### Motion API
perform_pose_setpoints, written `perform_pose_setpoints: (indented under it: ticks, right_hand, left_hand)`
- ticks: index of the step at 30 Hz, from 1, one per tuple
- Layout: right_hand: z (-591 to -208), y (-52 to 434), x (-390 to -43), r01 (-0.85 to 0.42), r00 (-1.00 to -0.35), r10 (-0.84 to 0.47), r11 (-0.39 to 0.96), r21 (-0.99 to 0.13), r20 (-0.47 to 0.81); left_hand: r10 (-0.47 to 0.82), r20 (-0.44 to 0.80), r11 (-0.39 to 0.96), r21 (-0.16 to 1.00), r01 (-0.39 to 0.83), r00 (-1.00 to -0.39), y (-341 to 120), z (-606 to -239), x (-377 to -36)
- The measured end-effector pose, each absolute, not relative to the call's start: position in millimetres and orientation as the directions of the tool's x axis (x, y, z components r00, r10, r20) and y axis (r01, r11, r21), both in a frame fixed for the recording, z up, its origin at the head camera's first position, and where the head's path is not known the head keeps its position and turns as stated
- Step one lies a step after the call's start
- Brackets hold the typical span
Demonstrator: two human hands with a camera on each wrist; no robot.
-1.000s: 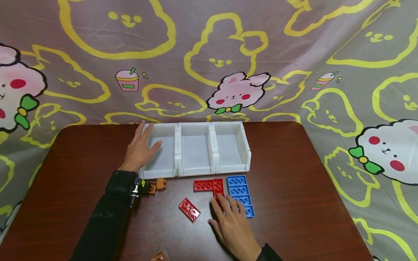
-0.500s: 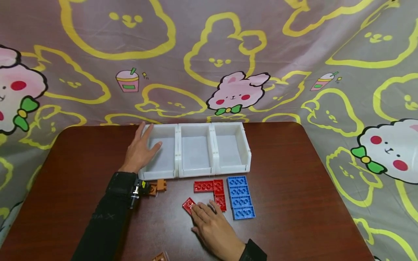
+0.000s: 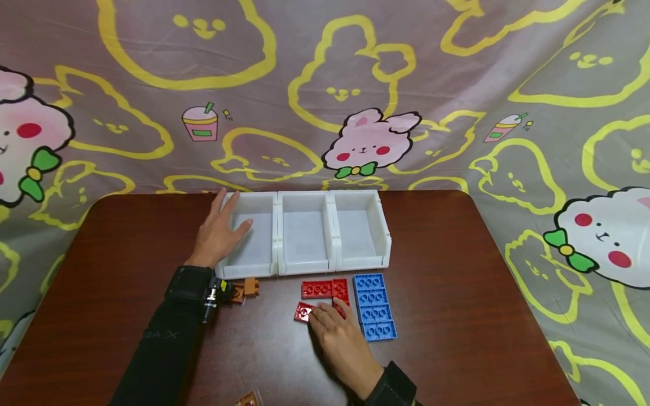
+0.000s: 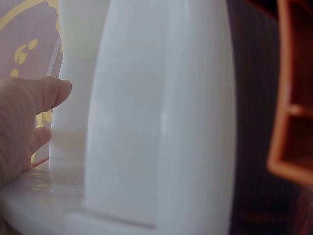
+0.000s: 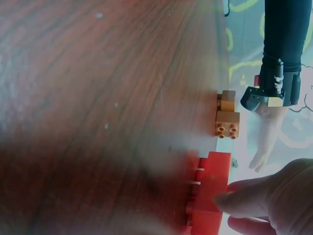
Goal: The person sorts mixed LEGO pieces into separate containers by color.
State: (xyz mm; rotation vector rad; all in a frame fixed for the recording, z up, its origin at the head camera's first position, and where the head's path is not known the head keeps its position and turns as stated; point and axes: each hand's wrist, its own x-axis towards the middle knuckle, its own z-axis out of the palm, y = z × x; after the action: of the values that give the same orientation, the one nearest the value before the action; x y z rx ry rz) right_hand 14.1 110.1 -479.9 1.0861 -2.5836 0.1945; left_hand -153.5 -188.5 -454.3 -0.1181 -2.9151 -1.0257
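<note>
Fingertips of the right hand (image 3: 339, 337) press flat on a red building plate (image 3: 304, 312), its long axis running crosswise just beyond the knuckles, left end poking past the fingers. Left hand (image 3: 218, 231) rests open against the white bin's (image 3: 252, 237) left wall.

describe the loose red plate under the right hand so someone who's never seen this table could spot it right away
Start at the row of three white bins at the back of the brown table. In front of them lie a red L-shaped plate and a blue plate. The loose red plate sits by the L's inner corner, the only red piece under the right hand fingertips.
</note>
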Motion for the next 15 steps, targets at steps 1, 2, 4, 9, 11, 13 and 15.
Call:
perform_pose_setpoints:
  ticks: [1, 2, 4, 9, 11, 13, 15]
  right_hand:
    - [-480.0, 109.0, 15.6, -0.71, -0.659, -0.664, 0.704, 0.001, 0.354]
    - [-480.2, 107.6, 17.3, -0.707, -0.66, -0.663, 0.707, 0.005, 0.354]
    - [-480.7, 104.2, 21.9, -0.702, -0.666, -0.661, 0.712, 0.011, 0.347]
    - [-483.2, 97.6, 30.0, -0.67, -0.697, -0.643, 0.741, 0.029, 0.318]
    - [-484.2, 97.5, 29.7, -0.656, -0.711, -0.627, 0.754, 0.022, 0.318]
    - [-485.2, 99.0, 28.1, -0.648, -0.718, -0.614, 0.761, 0.007, 0.327]
    - [-485.9, 101.4, 26.0, -0.643, -0.724, -0.605, 0.765, -0.009, 0.332]
  left_hand:
    - [0.056, 0.073, 0.777, 0.624, 0.089, -0.996, -188.4, -454.1, -153.6]
    - [0.057, 0.075, 0.776, 0.624, 0.091, -0.996, -188.4, -454.0, -153.8]
    - [0.058, 0.076, 0.776, 0.624, 0.093, -0.995, -188.2, -453.5, -153.9]
    - [0.057, 0.076, 0.776, 0.624, 0.092, -0.996, -187.6, -452.6, -154.0]
    - [0.056, 0.076, 0.776, 0.625, 0.091, -0.996, -187.3, -452.8, -154.2]
    - [0.052, 0.074, 0.778, 0.622, 0.086, -0.996, -187.2, -453.4, -154.7]
    - [0.05, 0.072, 0.781, 0.618, 0.084, -0.996, -187.0, -454.0, -155.1]
